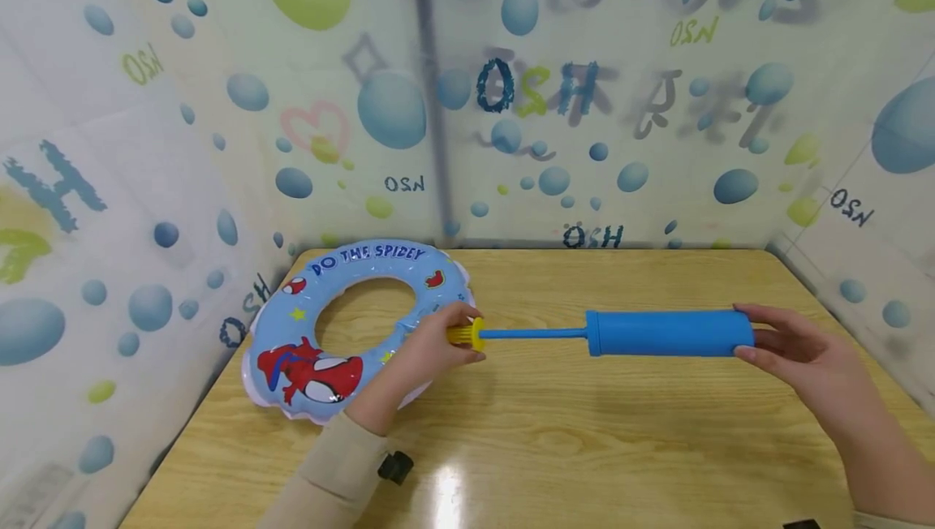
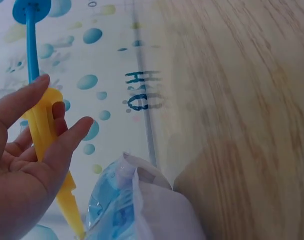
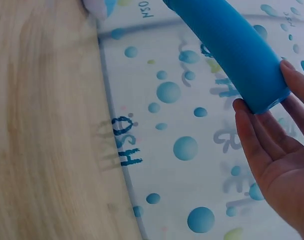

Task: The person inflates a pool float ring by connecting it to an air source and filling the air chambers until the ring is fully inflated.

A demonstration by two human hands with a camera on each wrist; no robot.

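Observation:
A blue hand pump (image 1: 665, 333) is held level above the table, its thin blue rod (image 1: 536, 334) drawn out to the left. My left hand (image 1: 431, 348) grips the yellow handle (image 1: 478, 334) at the rod's end; the left wrist view shows that handle (image 2: 40, 127) long and tapered. At the barrel's other end, my right hand (image 1: 811, 363) pinches the rim between thumb and fingers. In the right wrist view the fingertips lie on the edge of the barrel (image 3: 236, 52). Behind my left hand, an inflated light-blue swim ring (image 1: 273, 330) with a red cartoon figure lies partly hidden.
The wooden table (image 1: 555, 448) spreads under both hands. A pale curtain (image 1: 635, 131) printed with blue and green bubbles stands along its back edge, with similar sheets at the left and right sides. The swim ring takes up the table's back left corner.

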